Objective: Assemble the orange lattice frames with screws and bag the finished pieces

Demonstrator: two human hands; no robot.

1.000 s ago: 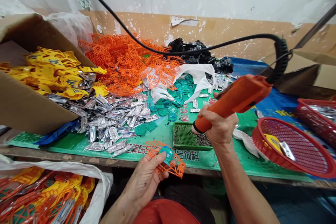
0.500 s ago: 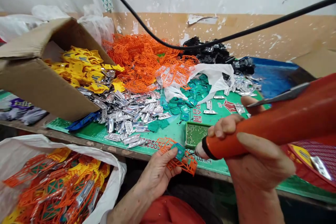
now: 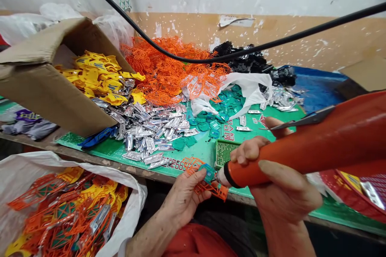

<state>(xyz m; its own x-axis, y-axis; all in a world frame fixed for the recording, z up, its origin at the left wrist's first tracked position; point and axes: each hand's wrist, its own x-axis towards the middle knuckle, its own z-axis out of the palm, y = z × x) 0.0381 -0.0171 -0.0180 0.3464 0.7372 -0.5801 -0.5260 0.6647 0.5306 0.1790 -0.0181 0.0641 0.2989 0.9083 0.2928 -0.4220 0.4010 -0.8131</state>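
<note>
The orange electric screwdriver (image 3: 304,160), wrapped by the curled fingers of the right hand (image 3: 280,184), has closed in since the earlier view: its tip now sits just beside the teal tag (image 3: 207,172) on the orange plastic lattice (image 3: 211,188). The left hand (image 3: 183,202) pinches that lattice between thumb and fingers, just below the green perforated tray (image 3: 224,153).

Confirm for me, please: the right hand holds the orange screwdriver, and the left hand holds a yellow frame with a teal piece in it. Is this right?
Not quite. The head view shows that the frame in the left hand is orange, not yellow. The rest is right: the right hand holds the orange screwdriver, and the teal piece is in the frame.
</note>
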